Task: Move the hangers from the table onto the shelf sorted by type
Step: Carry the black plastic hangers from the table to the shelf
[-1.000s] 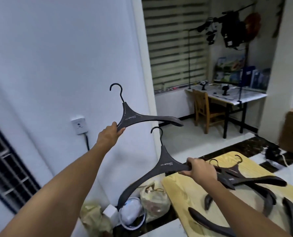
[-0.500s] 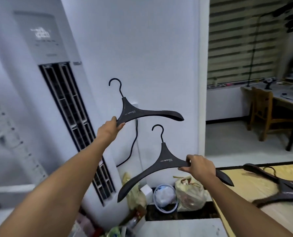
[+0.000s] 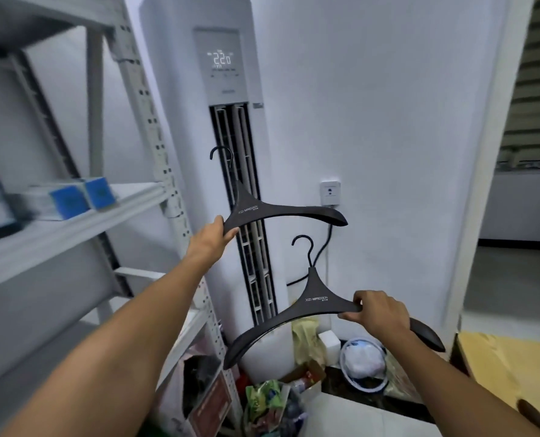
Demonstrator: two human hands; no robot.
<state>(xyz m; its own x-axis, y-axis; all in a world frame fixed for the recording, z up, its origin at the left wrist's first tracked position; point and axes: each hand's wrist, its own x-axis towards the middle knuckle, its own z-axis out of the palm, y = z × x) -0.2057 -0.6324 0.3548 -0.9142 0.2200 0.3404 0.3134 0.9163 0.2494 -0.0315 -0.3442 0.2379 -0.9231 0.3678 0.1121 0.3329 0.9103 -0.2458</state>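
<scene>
Presently, the upper hanger (image 3: 281,212) is clasped at one arm by the left grip (image 3: 212,239), and the lower hanger (image 3: 313,305) by the right grip (image 3: 380,315), both held in the air near the shelf (image 3: 73,222). Both are judged stiff, light and smooth; the broad arm is the preferred hold.

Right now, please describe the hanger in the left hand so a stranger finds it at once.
Find the tall white air conditioner. Before its vent slats the left hand grips a dark hanger by one end. It is the higher of two alike; the right hand holds the lower hanger.
</scene>
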